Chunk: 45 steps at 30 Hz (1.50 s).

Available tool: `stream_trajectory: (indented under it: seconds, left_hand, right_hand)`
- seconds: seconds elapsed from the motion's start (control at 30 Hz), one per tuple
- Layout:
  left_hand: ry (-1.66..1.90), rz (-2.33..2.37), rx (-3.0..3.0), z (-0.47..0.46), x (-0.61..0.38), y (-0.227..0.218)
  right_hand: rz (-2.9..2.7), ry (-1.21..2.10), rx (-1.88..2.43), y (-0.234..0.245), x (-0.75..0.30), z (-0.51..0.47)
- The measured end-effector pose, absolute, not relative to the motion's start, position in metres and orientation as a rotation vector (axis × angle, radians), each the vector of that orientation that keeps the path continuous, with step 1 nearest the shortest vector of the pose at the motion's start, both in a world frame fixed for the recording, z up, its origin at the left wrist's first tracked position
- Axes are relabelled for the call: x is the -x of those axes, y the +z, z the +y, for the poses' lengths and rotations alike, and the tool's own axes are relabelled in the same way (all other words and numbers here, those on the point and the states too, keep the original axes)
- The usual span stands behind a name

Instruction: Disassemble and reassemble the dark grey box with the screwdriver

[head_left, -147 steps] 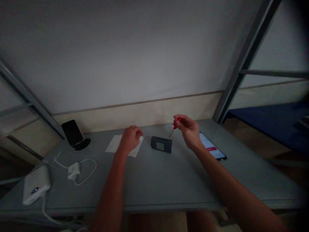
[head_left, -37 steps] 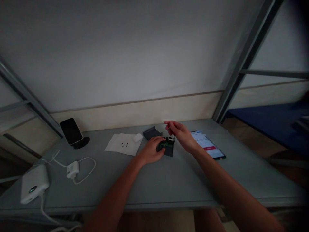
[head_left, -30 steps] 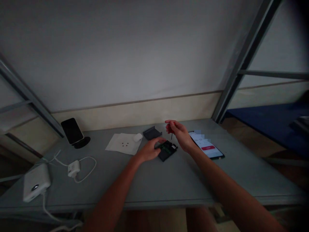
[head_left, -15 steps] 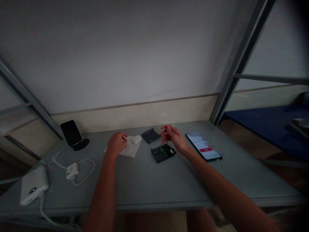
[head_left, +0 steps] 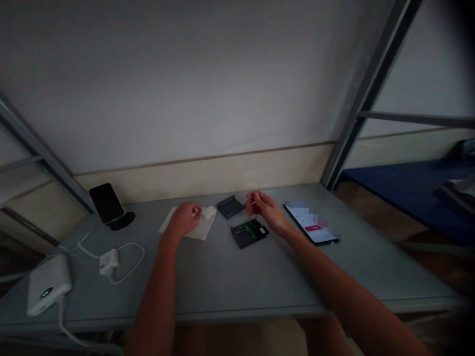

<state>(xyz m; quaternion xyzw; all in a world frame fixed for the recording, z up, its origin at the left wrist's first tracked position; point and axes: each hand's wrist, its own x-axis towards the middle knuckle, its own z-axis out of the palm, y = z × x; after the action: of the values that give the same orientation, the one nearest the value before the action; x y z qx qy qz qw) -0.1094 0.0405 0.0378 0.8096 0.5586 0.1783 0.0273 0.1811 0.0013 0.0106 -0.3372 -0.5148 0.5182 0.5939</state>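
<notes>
My left hand (head_left: 187, 217) is over a sheet of white paper (head_left: 202, 231), its fingers curled together. Close to those fingertips sits a small white object (head_left: 210, 212) on the paper; whether they touch it, or pinch anything, I cannot tell. My right hand (head_left: 265, 207) is closed on a small screwdriver (head_left: 256, 216), whose thin shaft points down at an opened dark device (head_left: 249, 234) with a green circuit board inside. A separate dark cover (head_left: 230, 206) lies just behind that device.
On the right of the grey table (head_left: 230, 282) lies a phone (head_left: 311, 225) with a lit screen. To the left are a dark-screened phone on a stand (head_left: 107, 203), a white charger (head_left: 109, 262) with its cable, and a white power bank (head_left: 50, 284). A wall rises behind.
My left hand has moved to the right over the paper, closer to the small white object. My right hand stays above the opened device with the screwdriver. The view has shifted slightly.
</notes>
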Motion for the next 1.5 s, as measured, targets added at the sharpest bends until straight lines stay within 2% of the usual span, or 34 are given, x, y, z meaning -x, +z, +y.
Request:
stream_trajectory:
  seconds: [0.1, 0.23, 0.57, 1.13, 1.37, 1.5]
  left_hand:
    - [0.815, 1.28, -2.556, 0.017, 0.06, 0.039]
    - [0.84, 0.953, -2.622, -0.014, 0.007, 0.028]
    - [0.632, 0.916, -2.659, -0.02, -0.005, 0.001]
    - [0.556, 0.85, -2.661, -0.019, -0.005, 0.005]
    - [0.552, 0.869, -2.665, -0.017, -0.004, 0.005]
    - [0.532, 0.834, -2.695, -0.015, -0.002, 0.005]
  right_hand:
    - [-1.269, 1.238, 0.788, 0.01, -0.179, -0.001]
    - [-1.373, 1.258, 0.823, 0.01, -0.181, -0.002]
    - [-1.402, 1.286, 0.798, 0.01, -0.183, -0.006]
    - [-1.434, 1.353, 0.713, 0.009, -0.186, -0.004]
    - [-1.534, 1.281, 0.71, 0.007, -0.192, -0.002]
    - [-1.522, 1.376, 0.67, 0.01, -0.193, -0.004]
